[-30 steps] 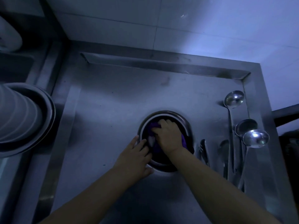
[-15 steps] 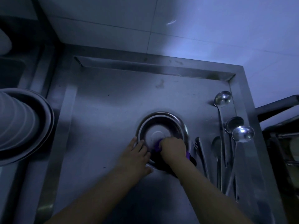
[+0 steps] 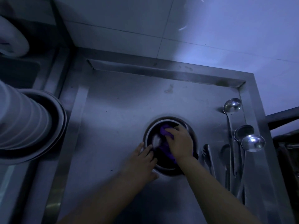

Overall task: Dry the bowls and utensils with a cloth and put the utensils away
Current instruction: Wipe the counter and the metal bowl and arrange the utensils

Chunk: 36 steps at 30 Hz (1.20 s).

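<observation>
- A steel counter is filling most of the view, with a raised lip running along its far side and its right side, and a tiled wall rising just beyond the far lip.
- A metal bowl is sitting on the counter right of centre; bare steel is lying open to its left and on its far side.
- On the right the room is tighter: tongs are lying just beside the bowl, then a spoon, then three ladles, the far ladle, the middle ladle and the near ladle, crowding the right lip.
- At the left edge a stack of bowls is sitting in a wider basin, well apart from the work.
- The left hand is resting on the bowl's near-left rim, fingers spread and fairly straight, steadying it rather than wrapping it.
- The right hand is lying inside the bowl, fingers curled down onto a purple cloth and pressing it against the inner wall; cloth is bunching out past the fingertips and trailing under the wrist.
- Compared with half a second ago, the right hand and cloth are sitting nearer the bowl's far side instead of its near rim, so less of the pale bottom is showing, while the left hand is keeping the same hold on the rim.
</observation>
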Motion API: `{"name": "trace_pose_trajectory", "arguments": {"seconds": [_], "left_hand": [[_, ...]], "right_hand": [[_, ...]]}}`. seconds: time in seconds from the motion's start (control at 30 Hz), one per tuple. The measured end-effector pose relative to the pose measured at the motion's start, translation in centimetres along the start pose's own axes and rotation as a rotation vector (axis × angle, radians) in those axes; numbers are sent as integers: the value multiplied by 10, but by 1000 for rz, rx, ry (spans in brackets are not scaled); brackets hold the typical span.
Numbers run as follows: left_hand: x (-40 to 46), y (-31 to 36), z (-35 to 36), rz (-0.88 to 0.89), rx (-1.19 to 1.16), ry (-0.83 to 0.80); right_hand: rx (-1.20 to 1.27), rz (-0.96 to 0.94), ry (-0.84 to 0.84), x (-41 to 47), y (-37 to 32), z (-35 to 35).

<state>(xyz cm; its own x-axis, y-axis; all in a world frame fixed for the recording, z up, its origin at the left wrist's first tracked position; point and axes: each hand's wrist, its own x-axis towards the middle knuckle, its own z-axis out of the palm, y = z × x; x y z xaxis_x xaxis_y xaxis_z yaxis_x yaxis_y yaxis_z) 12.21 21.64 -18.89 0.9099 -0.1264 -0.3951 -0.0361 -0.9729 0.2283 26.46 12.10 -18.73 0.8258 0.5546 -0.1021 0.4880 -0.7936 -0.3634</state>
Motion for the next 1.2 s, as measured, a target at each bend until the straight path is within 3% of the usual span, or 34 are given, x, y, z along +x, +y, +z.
{"name": "trace_pose_trajectory", "arguments": {"seconds": [0.13, 0.23, 0.3, 0.37, 0.43, 0.5, 0.6, 0.8, 0.93, 1.2], "left_hand": [[-15, -8, -10, -24, -7, 40], [-43, -20, -21, -159, -88, 253], [-60, -29, -19, -283, -162, 457], [-74, -39, -16, -435, -220, 496], [-82, -50, -13, -533, -233, 473], [-84, -62, -11, -592, -226, 426], [-79, -78, -13, -649, -286, 308], [-57, -98, -19, -626, -234, 229], [-42, -104, -28, -583, -107, 138], [12, -97, -66, -530, -117, 10]], "right_hand": [[170, -89, 224, 7, -25, -27], [240, -203, 303, 29, -63, -34], [283, -299, 227, 45, -93, -23], [225, -448, -76, 54, -125, 2], [-81, -665, -269, 59, -145, 35], [-273, -810, -248, 69, -159, 60], [-284, -860, -199, 98, -183, 79], [-309, -722, -142, 172, -224, 96], [-327, -734, -142, 195, -222, 90], [-322, -604, -67, 193, -114, 41]]}}
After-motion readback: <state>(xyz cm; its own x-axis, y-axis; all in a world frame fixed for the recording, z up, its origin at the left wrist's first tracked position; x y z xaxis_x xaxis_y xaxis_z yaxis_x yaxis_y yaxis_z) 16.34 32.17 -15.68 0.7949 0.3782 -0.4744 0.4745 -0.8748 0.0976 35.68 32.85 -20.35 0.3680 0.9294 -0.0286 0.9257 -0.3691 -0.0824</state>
